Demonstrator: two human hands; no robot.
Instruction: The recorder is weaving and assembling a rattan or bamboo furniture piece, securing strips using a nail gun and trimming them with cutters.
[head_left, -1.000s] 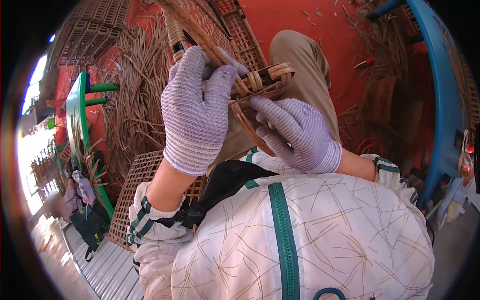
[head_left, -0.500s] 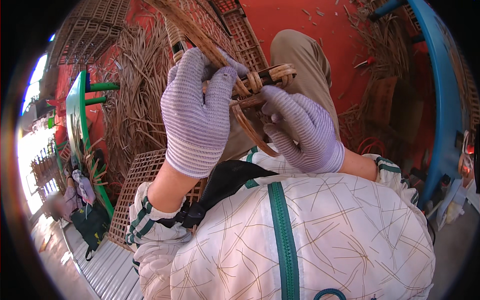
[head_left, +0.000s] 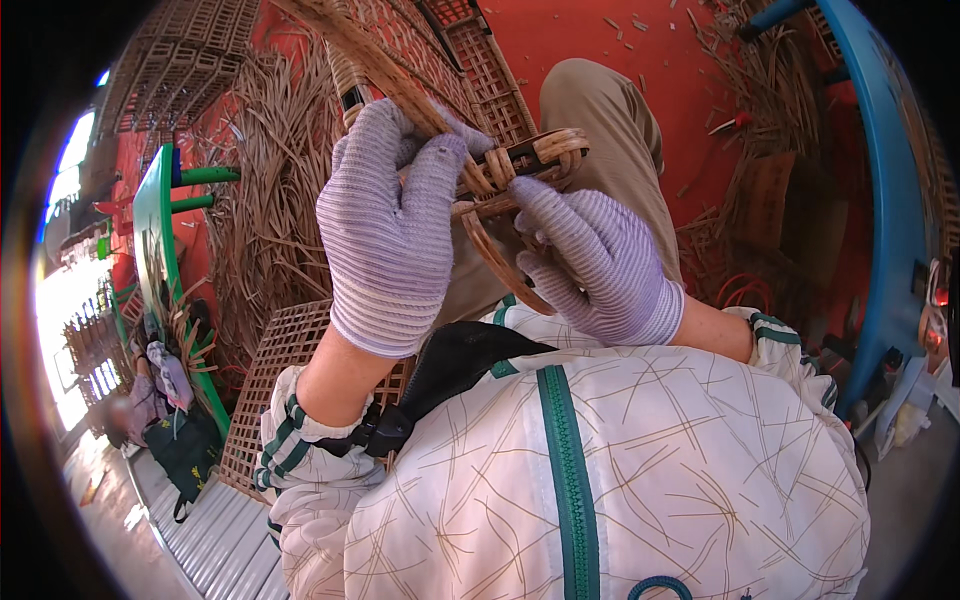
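Note:
A woven basket lies over my lap, with a dark frame piece at its near end wrapped in light brown strip. My left hand, in a lilac and white striped knit glove, is closed with thumb and fingers on a long flat brown strip beside the wrapping. In a matching glove, my right hand pinches at the underside of the wrapping, its index finger against the coils. A narrow loose strip curves down between the hands toward my jacket. What lies beneath the right fingertips is hidden.
Heaped loose strips cover the red floor at left, near stacked woven baskets. A woven lattice panel rests by my left elbow. A green table edge stands left, a blue one right. A person sits far left.
Both hands and the wrapped frame piece have shifted slightly left. My right index finger now lies nearer the coils. The grip of my left hand looks the same.

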